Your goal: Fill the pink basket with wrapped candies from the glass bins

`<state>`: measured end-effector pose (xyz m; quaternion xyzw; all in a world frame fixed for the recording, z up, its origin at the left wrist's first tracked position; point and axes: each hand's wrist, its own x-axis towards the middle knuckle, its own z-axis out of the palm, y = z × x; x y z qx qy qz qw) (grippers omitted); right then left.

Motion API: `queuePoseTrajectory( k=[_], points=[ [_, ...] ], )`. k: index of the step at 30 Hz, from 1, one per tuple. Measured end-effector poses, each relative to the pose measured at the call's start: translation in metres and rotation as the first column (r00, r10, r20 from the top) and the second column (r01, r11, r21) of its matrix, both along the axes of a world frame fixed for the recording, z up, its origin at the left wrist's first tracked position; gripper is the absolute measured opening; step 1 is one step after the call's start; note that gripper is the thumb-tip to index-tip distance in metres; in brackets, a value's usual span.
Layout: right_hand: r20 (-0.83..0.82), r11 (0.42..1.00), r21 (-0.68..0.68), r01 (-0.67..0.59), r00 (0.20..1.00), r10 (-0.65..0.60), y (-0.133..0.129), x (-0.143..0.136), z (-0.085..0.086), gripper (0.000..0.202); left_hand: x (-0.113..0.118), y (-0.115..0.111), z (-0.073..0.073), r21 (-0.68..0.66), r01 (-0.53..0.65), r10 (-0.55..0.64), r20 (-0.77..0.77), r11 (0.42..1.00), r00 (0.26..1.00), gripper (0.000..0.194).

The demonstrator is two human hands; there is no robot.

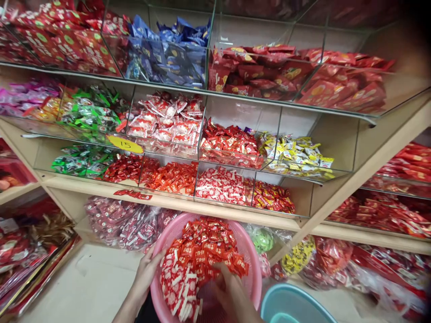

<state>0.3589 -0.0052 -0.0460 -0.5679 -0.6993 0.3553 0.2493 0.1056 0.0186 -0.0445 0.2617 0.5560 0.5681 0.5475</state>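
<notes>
A pink plastic basket (256,264) holds orange-red wrapped candies (205,251) at its back and right, and red-and-white wrapped ones (178,282) at its left. My left hand (148,269) grips the basket's left rim, thumb over the edge. Inside the basket, my right hand (227,285) is at the orange-red candies, its fingers bent; what lies between its fingertips, if anything, is hidden. The basket's bare mesh bottom shows beside this hand.
Clear bins of wrapped candies fill the wooden shelves (215,208) ahead, with a yellow tag (125,144) marked 15. Bagged candies (124,222) lie below. A teal basin (292,305) stands at the lower right.
</notes>
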Motion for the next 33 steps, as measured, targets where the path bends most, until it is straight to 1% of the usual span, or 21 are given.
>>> queuePoseTrajectory(
  k=[2, 3, 5, 6, 7, 9, 10, 12, 13, 15, 18, 23, 26, 30, 33],
  points=[
    [-0.004, 0.999, 0.053, -0.003, 1.000, 0.003, 0.010, 0.003, 0.012, 0.030, 0.000, 0.000, 0.000, 0.017, 0.005, -0.005, 0.004, 1.000, 1.000, 0.060],
    [-0.016, 0.996, 0.086, -0.015, 1.000, 0.017, 0.018, 0.004, 0.023, 0.029, 0.000, 0.000, 0.000, 0.025, 0.008, -0.008, 0.004, 1.000, 1.000, 0.060],
    [-0.062, 0.983, 0.178, -0.032, 0.997, 0.044, 0.038, 0.003, 0.053, 0.026, 0.000, -0.001, -0.001, 0.039, 0.012, -0.012, 0.006, 0.999, 1.000, 0.059],
    [-0.093, 0.973, 0.230, -0.029, 0.994, 0.051, 0.050, 0.001, 0.071, 0.025, 0.000, -0.001, -0.002, 0.039, 0.012, -0.013, 0.011, 0.999, 1.000, 0.059],
    [-0.132, 0.957, 0.291, 0.002, 0.990, 0.039, 0.065, -0.002, 0.088, 0.024, 0.000, -0.001, -0.002, 0.037, 0.009, -0.010, 0.018, 0.999, 1.000, 0.059],
    [-0.185, 0.919, 0.392, 0.029, 0.982, 0.048, 0.097, -0.008, 0.118, 0.023, 0.000, -0.002, -0.003, 0.043, 0.014, -0.016, 0.033, 0.999, 0.999, 0.059],
    [-0.195, 0.901, 0.431, 0.051, 0.980, 0.037, 0.114, -0.011, 0.128, 0.021, 0.000, -0.002, -0.004, 0.050, 0.016, -0.018, 0.039, 0.999, 0.999, 0.059],
    [-0.196, 0.883, 0.457, 0.105, 0.981, -0.015, 0.147, -0.018, 0.141, 0.021, 0.000, -0.003, -0.004, 0.065, 0.016, -0.019, 0.042, 0.998, 0.999, 0.058],
    [-0.170, 0.885, 0.446, 0.136, 0.983, -0.065, 0.161, -0.022, 0.142, 0.021, -0.001, -0.003, -0.004, 0.074, 0.017, -0.021, 0.044, 0.997, 0.999, 0.058],
    [-0.103, 0.890, 0.412, 0.194, 0.981, -0.166, 0.183, -0.029, 0.140, 0.021, -0.002, -0.003, -0.005, 0.080, 0.023, -0.027, 0.046, 0.996, 0.999, 0.058],
    [-0.031, 0.890, 0.383, 0.247, 0.966, -0.255, 0.200, -0.037, 0.132, 0.017, -0.003, -0.003, -0.009, 0.078, 0.029, -0.032, 0.039, 0.997, 0.999, 0.057],
    [0.001, 0.879, 0.367, 0.304, 0.945, -0.327, 0.205, -0.045, 0.124, 0.010, -0.005, -0.001, -0.018, 0.095, 0.025, -0.029, 0.044, 0.995, 0.999, 0.055],
    [-0.012, 0.878, 0.354, 0.321, 0.941, -0.339, 0.209, -0.049, 0.121, 0.008, -0.005, -0.001, -0.021, 0.105, 0.038, -0.046, 0.074, 0.994, 0.996, 0.055],
    [-0.076, 0.869, 0.345, 0.354, 0.934, -0.350, 0.212, -0.051, 0.118, 0.011, -0.007, 0.000, -0.024, 0.079, 0.046, -0.053, 0.090, 0.996, 0.995, 0.060],
    [-0.157, 0.851, 0.351, 0.391, 0.920, -0.358, 0.212, -0.047, 0.122, 0.016, -0.007, -0.001, -0.023, 0.087, 0.048, -0.055, 0.077, 0.995, 0.996, 0.058]
  ],
)
